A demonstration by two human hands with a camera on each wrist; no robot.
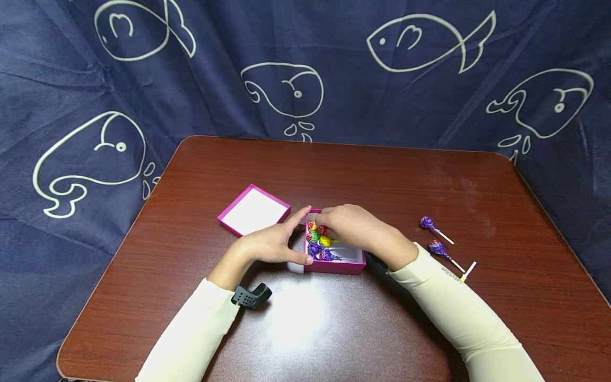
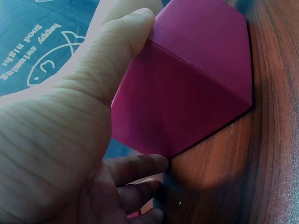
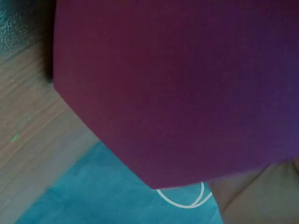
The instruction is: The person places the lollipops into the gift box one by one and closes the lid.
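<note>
We see the pink box [image 1: 334, 267] sitting without its cover near the middle of the brown bench [image 1: 334, 175], with both of the person's hands at it. The left grip [image 1: 267, 244] is spread wide along the box's left side: the thumb [image 1: 300, 258] touches the near left corner, while the forefinger reaches out straight toward the far left corner. In the left wrist view we see that thumb laid on the top edge at a corner, the other fingers stretched out low beside the wall. The right grip [image 1: 355, 225] dips over the far part of the box, its fingers bent downward; the tips are hidden, so we cannot tell how far apart they are or whether they have hold of a candy. Inside the box we make out wrapped lollipops [image 1: 325, 241] in red, green, yellow and purple, gathered along the left side, the sticks of the front ones pointing right. Just left of the box, the lid [image 1: 253, 211] lies with its white inside up. On the right of the bench we see a purple lollipop [image 1: 426, 223], a purple-and-red lollipop [image 1: 436, 246] near it, and a stick [image 1: 470, 269] partly covered by the right sleeve [image 1: 448, 297].
</note>
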